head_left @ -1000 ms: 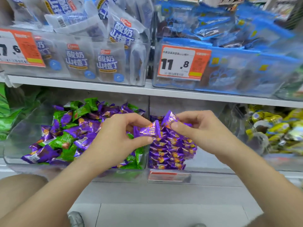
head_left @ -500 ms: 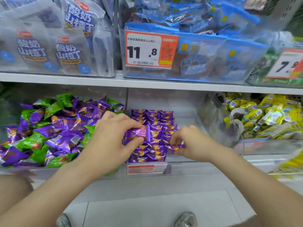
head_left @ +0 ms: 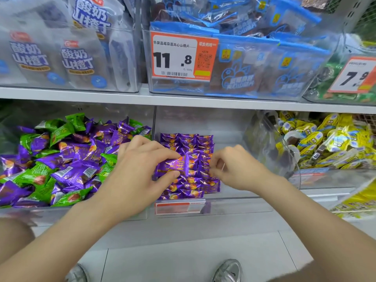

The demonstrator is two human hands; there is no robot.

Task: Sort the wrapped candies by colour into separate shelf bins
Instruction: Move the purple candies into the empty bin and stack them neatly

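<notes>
While the left hand pinches a purple candy, the right hand curls, grasp unclear; the twelve-o'clock tag reads 11.8.

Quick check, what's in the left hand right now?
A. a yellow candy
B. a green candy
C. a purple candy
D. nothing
C: the left hand pinches a purple candy between thumb and fingers, above the neat purple rows in the middle bin.

middle price tag reading 11.8, right price tag 7.9, white pouches 酸奶山楂丁
</notes>
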